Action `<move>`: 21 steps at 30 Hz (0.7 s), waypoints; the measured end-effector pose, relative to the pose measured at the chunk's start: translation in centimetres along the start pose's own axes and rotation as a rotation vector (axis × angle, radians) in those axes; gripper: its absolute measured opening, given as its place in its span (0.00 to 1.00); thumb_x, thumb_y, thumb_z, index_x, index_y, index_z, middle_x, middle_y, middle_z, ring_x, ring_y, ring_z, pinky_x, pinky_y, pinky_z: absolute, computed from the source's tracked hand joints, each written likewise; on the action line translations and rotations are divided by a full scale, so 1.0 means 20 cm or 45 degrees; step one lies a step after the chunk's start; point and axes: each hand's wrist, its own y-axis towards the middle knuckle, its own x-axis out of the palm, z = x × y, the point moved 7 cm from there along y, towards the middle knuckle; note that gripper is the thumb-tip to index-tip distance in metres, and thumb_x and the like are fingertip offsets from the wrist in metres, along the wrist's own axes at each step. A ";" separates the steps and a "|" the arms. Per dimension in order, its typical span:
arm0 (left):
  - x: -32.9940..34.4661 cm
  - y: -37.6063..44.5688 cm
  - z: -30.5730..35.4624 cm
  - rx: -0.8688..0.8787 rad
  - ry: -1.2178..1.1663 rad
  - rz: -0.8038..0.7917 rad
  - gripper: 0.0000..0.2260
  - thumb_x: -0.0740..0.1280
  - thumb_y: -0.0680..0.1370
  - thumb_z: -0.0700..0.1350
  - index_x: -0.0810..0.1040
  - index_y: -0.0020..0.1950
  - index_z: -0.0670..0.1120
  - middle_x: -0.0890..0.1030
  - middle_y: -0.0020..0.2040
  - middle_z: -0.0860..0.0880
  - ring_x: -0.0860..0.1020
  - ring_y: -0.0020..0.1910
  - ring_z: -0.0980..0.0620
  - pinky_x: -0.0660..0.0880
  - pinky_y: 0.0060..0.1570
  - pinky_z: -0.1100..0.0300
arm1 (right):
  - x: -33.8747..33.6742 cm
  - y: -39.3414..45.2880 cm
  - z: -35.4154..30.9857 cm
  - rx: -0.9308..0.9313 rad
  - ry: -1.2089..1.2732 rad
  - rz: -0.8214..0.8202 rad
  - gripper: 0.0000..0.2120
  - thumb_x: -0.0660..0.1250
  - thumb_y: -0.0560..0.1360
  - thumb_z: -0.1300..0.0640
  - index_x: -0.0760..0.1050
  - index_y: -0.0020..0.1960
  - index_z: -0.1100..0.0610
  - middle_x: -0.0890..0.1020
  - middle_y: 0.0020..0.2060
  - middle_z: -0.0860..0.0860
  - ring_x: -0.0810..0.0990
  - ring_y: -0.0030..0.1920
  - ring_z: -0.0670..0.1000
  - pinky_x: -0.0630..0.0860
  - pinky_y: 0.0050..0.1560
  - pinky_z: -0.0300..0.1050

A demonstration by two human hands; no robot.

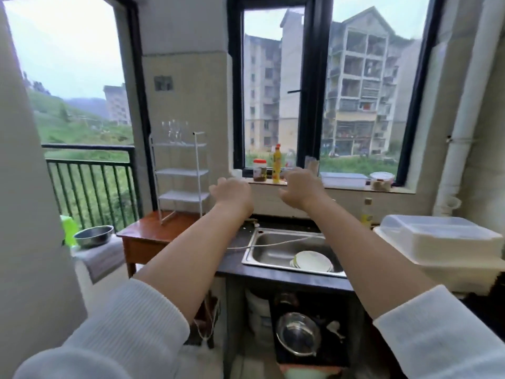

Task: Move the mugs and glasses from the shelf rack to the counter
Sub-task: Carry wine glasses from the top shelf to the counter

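Observation:
A white wire shelf rack point(180, 173) stands on a small wooden table point(153, 233) left of the sink. Several clear glasses point(175, 131) stand on its top shelf; the lower shelves look bare. Both my arms are stretched forward over the dark counter point(235, 258). My left hand point(232, 191) hangs with loosely curled fingers and holds nothing, just right of the rack. My right hand point(299, 187) is also loosely curled and holds nothing, in front of the window sill. No mugs can be made out.
A steel sink point(262, 247) with white plates point(311, 261) sits in the counter. A lidded white plastic box point(437, 239) stands at right. Jars and a yellow bottle point(277, 164) line the window sill. A steel bowl point(94, 235) sits at left by the balcony railing.

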 end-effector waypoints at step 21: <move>0.64 1.61 -1.29 -0.341 0.106 0.013 0.14 0.59 0.73 0.37 0.75 0.57 0.41 0.76 0.58 0.40 0.72 0.59 0.42 0.67 0.46 0.55 | 0.94 1.90 -0.74 -0.257 0.147 0.045 0.17 0.59 0.74 0.57 0.72 0.61 0.61 0.75 0.62 0.59 0.70 0.63 0.60 0.70 0.56 0.51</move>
